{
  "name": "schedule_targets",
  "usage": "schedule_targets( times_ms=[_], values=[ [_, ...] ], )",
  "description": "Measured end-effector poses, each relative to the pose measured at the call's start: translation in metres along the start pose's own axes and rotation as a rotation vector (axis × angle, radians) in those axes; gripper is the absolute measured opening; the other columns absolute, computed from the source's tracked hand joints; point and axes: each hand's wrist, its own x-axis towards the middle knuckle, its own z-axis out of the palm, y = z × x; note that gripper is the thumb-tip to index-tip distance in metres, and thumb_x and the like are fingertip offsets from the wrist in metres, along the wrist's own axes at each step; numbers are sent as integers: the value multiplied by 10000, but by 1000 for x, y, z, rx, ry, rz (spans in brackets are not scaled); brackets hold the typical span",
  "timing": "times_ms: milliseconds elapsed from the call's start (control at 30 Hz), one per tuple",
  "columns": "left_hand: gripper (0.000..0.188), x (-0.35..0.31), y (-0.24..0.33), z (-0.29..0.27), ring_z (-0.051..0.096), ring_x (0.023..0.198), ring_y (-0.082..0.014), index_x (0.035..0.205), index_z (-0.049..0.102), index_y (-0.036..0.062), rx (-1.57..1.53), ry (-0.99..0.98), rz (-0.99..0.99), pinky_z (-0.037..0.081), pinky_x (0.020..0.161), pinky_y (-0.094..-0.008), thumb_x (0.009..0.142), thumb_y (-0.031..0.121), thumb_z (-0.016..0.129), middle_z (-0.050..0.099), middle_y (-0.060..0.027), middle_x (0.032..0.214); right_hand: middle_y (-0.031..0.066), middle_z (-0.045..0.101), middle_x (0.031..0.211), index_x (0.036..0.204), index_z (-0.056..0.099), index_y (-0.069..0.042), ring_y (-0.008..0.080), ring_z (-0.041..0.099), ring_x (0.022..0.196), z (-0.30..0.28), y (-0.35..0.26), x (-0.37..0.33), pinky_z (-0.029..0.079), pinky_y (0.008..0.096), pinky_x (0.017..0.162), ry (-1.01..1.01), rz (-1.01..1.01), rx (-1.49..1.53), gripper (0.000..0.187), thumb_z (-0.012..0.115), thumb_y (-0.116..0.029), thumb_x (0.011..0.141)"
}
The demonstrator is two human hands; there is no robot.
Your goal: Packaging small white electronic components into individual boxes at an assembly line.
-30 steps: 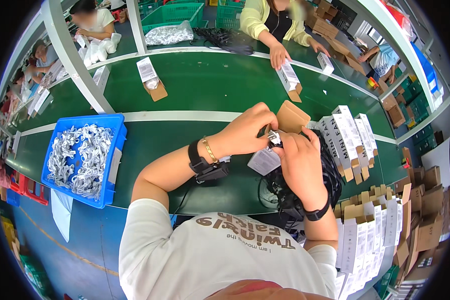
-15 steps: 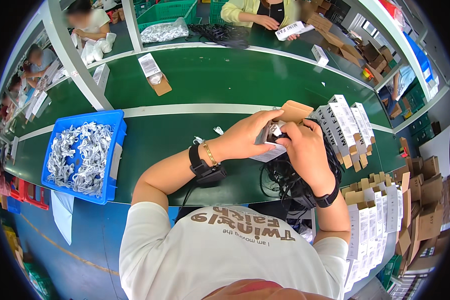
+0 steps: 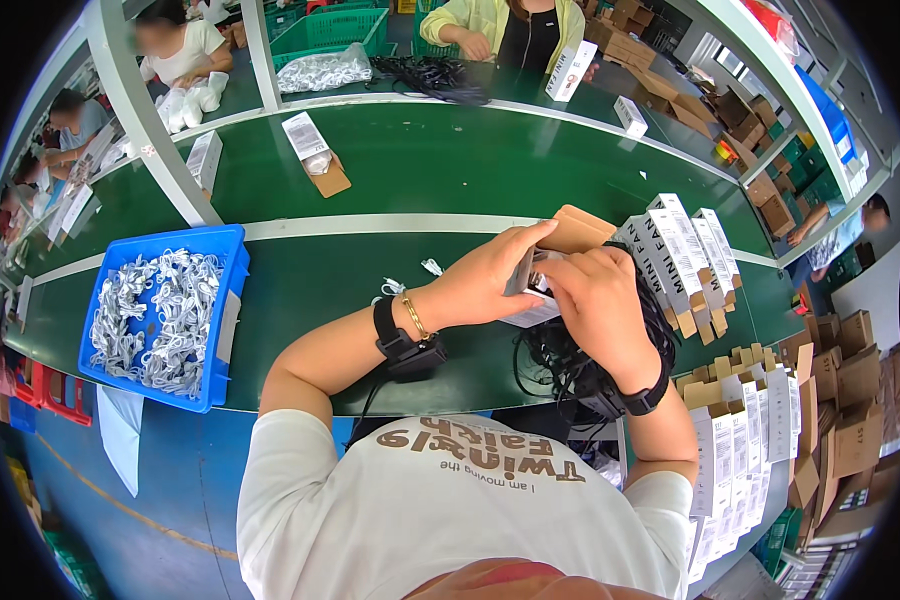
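My left hand (image 3: pixel 475 282) is wrapped round a small white carton (image 3: pixel 536 316), thumb and fingers on its sides. The carton's brown inner flap (image 3: pixel 580 230) stands raised at the far end. At the opening, my right hand (image 3: pixel 607 308) has its fingers bent and pressed together over the contents. A bit of white and dark shows there, but what the fingertips grip is hidden. Beneath my right hand lies a tangle of black cords (image 3: pixel 548 362). Two small bundles of white cable (image 3: pixel 391 289) rest on the green table left of the carton.
A blue tray (image 3: pixel 232 290) of coiled white cables stands at left. Closed cartons (image 3: pixel 663 250) are stacked at right, with rows of open-topped cartons (image 3: pixel 738 440) nearer. An open carton (image 3: pixel 306 135) lies on the green surface beyond the white rail (image 3: pixel 370 224). Co-workers sit across.
My right fingers have moved further over the carton's opening, covering more of the contents. Across the table, a co-worker's carton has gone from lying tilted to upright.
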Motion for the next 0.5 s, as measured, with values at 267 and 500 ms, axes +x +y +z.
schedule_targets(
  times_ms=[267, 500],
  values=[
    [870, 2, -2, 5, 465, 1199, -347, 1454, 217, 77, 22, 15, 59, 412, 997, -396, 743, 51, 718, 426, -194, 1317, 44, 620, 710, 891, 662, -99, 229, 608, 815, -4, -16, -3, 318, 553, 1003, -238, -33, -237, 164, 648, -201, 763],
    [885, 3, -2, 0, 458, 1228, -310, 1463, 220, 124, 51, 12, 0, 454, 979, -391, 750, 55, 739, 383, -184, 1369, 40, 615, 714, 896, 630, -85, 228, 610, 850, -6, -17, 3, 280, 604, 1035, -340, -21, -301, 166, 656, -171, 758]
  ],
)
